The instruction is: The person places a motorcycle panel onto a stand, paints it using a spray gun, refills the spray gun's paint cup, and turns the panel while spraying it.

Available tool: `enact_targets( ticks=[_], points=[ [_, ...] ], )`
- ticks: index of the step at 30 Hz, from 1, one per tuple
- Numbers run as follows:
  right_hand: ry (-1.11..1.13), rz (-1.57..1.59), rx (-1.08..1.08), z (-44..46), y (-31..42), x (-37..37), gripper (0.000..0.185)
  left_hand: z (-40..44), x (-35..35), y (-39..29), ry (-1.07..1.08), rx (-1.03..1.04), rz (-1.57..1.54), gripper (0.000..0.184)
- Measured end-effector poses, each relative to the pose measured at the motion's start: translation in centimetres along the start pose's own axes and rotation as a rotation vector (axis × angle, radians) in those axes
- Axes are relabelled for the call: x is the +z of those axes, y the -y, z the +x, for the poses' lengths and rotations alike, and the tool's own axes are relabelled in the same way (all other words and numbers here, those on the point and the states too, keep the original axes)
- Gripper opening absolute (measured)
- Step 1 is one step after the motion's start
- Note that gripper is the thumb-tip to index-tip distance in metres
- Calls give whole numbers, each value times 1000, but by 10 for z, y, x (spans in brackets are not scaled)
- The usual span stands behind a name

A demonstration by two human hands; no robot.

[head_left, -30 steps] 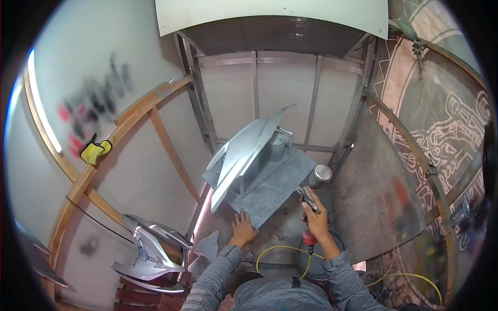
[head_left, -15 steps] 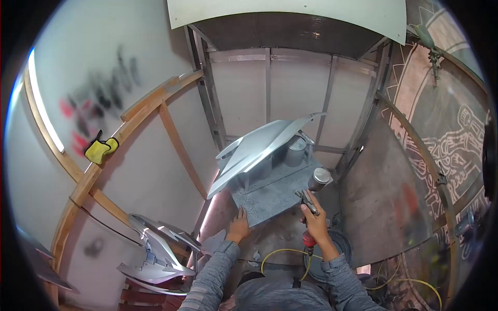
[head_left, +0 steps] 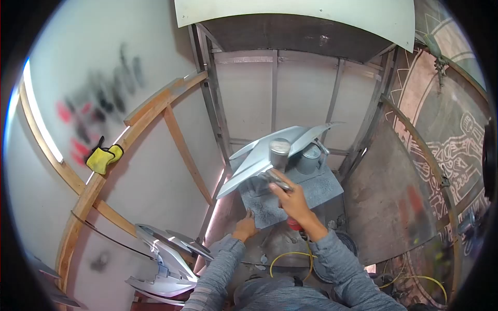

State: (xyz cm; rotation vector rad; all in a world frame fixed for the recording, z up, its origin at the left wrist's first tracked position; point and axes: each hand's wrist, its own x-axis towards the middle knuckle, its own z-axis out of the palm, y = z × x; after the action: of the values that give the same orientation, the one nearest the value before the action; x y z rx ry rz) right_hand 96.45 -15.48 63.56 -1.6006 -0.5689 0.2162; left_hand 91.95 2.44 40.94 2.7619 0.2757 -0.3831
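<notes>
My right hand [head_left: 293, 201] is wrapped around a spray gun [head_left: 279, 180] with a metal cup [head_left: 280, 149] on top. A red fitting [head_left: 294, 224] shows below that hand. The gun is in front of a silver, pointed body panel [head_left: 259, 159], and its cup hides part of the panel. The panel rests raised above a paint-speckled board [head_left: 316, 192], with a can [head_left: 309, 159] beneath its right part. My left hand [head_left: 246, 226] is closed on the board's near left edge, its fingertips partly hidden.
A yellow hose [head_left: 290, 254] loops near my body by a dark round container [head_left: 340, 259]. More silver panels [head_left: 168, 264] stand at lower left. A yellow cloth [head_left: 104, 157] hangs on the wooden rail [head_left: 150, 111]. Another spray gun [head_left: 434, 52] hangs at upper right.
My right hand has moved left and up with the spray gun, from the board's right side to the panel's front. The board and panel appear turned slightly. The view has shifted a little.
</notes>
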Motion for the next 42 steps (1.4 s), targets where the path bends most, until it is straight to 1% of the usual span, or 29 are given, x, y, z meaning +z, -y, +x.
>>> enact_targets(
  ticks=[1, 2, 3, 5, 6, 7, 8, 9, 11, 12, 14, 16, 18, 19, 21, 23, 25, 26, 29, 33, 35, 36, 38, 42],
  points=[
    [-1, 2, -4, 12, 4, 14, 43, -1, -5, 0, 44, -1, 2, 94],
    [23, -73, -85, 25, 4, 27, 42, -2, -10, 0, 87, -1, 4, 93],
    [46, -148, -163, 38, 2, 37, 42, -4, -14, -1, 85, 1, 8, 93],
    [40, -194, -191, 66, -11, 47, 41, -5, -17, 0, 115, 13, 1, 91],
    [-33, -225, -161, 80, -23, 46, 40, -2, -12, 3, 113, 15, 0, 91],
    [-104, -255, -130, 86, -12, 46, 40, 3, -5, 8, 88, 42, 25, 92],
    [-176, -390, -55, 86, -2, 36, 39, 8, 1, 14, 63, 69, 50, 94],
    [-273, -321, -236, 98, -23, 27, 38, 9, -1, 17, 63, 70, 47, 94],
    [-346, -199, -143, 104, -24, 3, 38, 10, -7, 16, 87, 71, 82, 93],
    [-350, -204, -142, 102, -20, -7, 38, 11, -11, 16, 88, 77, 81, 93],
    [-460, -265, -155, 92, -9, -22, 39, 12, -18, 18, 144, 56, 81, 93],
    [-535, -286, -183, 81, -6, -32, 40, 12, -25, 19, 141, 68, 70, 91],
    [-551, -181, -181, 62, -3, -33, 42, 14, -30, 21, 138, 80, 59, 89],
    [-561, -184, -178, 52, -3, -33, 42, 18, -28, 24, 135, 86, 67, 89],
    [-561, -191, -59, 33, -9, -34, 43, 25, -24, 29, 133, 98, 76, 90],
    [-584, -205, -79, 18, -32, -35, 44, 27, -20, 32, 88, 82, 89, 90],
    [-544, -114, -3, 5, -44, -38, 45, 28, -18, 32, 74, 68, 95, 92],
    [-562, -123, 23, 0, -48, -39, 45, 29, -17, 30, 60, 52, 101, 94],
    [-542, -134, 19, -15, -64, -50, 47, 28, -16, 25, 38, 20, 109, 94],
    [-531, -56, 65, -29, -80, -70, 48, 38, -2, 24, 27, 8, 161, 96],
    [-543, -79, 46, -34, -85, -80, 48, 38, 1, 20, -21, -30, 155, 96],
    [-541, -57, 49, -37, -86, -85, 48, 34, -4, 13, -21, -31, 159, 96],
    [-539, -30, 53, -44, -90, -94, 48, 26, -13, 0, 49, -93, 220, 96],
    [-542, 14, 82, -61, -98, -113, 50, 36, 10, 9, 19, -60, 204, 97]
  ],
)
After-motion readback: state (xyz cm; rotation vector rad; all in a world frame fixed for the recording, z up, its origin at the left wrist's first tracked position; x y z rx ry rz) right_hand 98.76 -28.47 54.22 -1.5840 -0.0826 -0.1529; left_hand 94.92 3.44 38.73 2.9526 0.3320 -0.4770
